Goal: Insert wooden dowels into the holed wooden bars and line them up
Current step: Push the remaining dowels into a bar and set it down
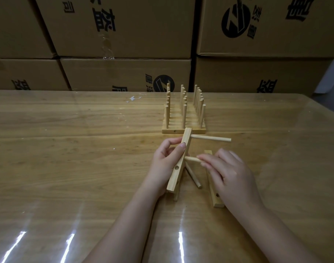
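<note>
Finished bars (184,128) behind held bar (178,168); boxes (124,35) behind table (67,149)

Pale, matt bare wood on the holed bar (179,162) and its smooth dowels (211,138). The wood-grain table (67,149) gleams, glossy under a clear film. Behind, dull brown cardboard boxes (124,25), shiny tape on one.

The left forearm (128,224) and the right forearm (272,230) are bare from the wrist to where the picture's lower edge cuts them off; what is worn higher up cannot be told. The left hand (166,160) and the right hand (232,175) are bare too. Both forearms are slim and smooth, narrowing toward the wrists. The fingers (209,160) are slender and taper to the tips. The left thumbnail (182,145) is short, rounded and plain.
</note>
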Demonstrator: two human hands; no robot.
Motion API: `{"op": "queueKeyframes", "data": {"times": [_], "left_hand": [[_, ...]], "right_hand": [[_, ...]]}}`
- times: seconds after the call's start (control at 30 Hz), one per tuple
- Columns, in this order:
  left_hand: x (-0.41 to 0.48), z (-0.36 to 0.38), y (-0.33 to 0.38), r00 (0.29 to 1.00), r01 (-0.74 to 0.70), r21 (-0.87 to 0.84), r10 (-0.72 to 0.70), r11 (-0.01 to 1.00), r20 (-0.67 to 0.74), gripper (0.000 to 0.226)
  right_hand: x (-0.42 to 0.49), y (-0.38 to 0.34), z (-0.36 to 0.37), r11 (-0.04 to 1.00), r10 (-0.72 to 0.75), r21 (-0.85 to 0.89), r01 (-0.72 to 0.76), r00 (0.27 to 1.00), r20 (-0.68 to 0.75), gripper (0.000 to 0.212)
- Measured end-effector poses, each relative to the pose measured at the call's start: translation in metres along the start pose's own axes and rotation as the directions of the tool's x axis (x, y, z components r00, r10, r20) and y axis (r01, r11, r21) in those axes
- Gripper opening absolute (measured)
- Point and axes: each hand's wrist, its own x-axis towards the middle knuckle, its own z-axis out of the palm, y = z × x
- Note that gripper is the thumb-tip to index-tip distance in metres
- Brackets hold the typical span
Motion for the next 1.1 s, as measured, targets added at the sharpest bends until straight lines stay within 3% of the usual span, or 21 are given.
{"op": "queueKeyframes", "data": {"times": [0.5, 0.73, 0.87, 1.1], "left_hand": [[-0.003, 0.002, 0.004, 0.999, -0.03, -0.024, 0.029, 0.999, -0.028, 0.011], [-0.004, 0.002, 0.007, 0.997, -0.017, -0.057, 0.013, 0.998, -0.082, 0.013], [-0.003, 0.003, 0.007, 0.989, 0.001, -0.118, -0.018, 0.993, -0.144, 0.01], [-0.003, 0.003, 0.008, 0.991, 0.031, -0.149, -0.05, 0.988, -0.127, 0.011]], "right_hand": [[-0.003, -0.008, 0.007, 0.988, 0.116, 0.1, -0.113, 0.993, -0.024, 0.019], [-0.004, -0.008, 0.008, 0.939, 0.233, 0.265, -0.218, 0.972, -0.028, 0.036], [-0.005, -0.002, 0.007, 0.906, 0.316, 0.314, -0.284, 0.947, -0.054, 0.03], [-0.006, 0.004, 0.01, 0.92, 0.261, 0.309, -0.243, 0.965, -0.02, 0.035]]}}
